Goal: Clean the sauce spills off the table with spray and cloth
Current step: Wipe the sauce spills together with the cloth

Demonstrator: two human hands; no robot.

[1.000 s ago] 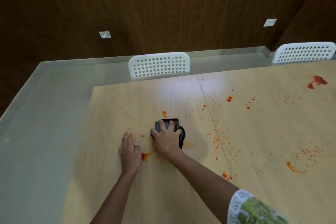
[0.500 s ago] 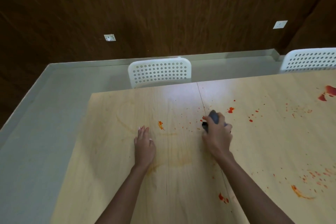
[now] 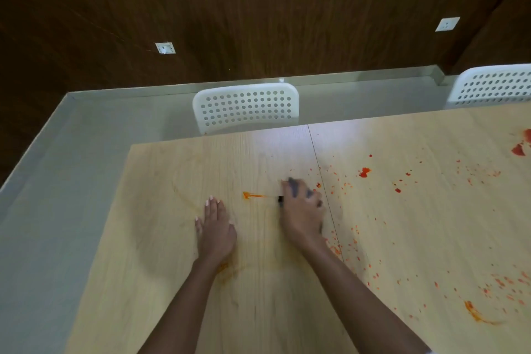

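My right hand (image 3: 301, 214) grips a dark grey cloth (image 3: 294, 182) and presses it on the light wooden table (image 3: 172, 282); the cloth is mostly hidden under my fingers and blurred by motion. An orange sauce streak (image 3: 253, 195) runs left from the cloth. My left hand (image 3: 216, 227) lies flat on the table, fingers straight. Red sauce spatter (image 3: 364, 172) covers the table to the right, with a larger blot (image 3: 521, 146) at the far right edge and a smear (image 3: 474, 310) near the front right. No spray bottle is in view.
A white perforated chair (image 3: 245, 106) stands at the table's far edge, and another chair (image 3: 492, 86) at the far right. A seam (image 3: 323, 178) splits the table top. Grey floor (image 3: 51, 195) lies to the left, and a dark wood wall behind.
My right hand swept the cloth right across the seam, then back left, leaving an orange streak. My left hand stays flat on the table. The earlier smear near my left hand is fainter.
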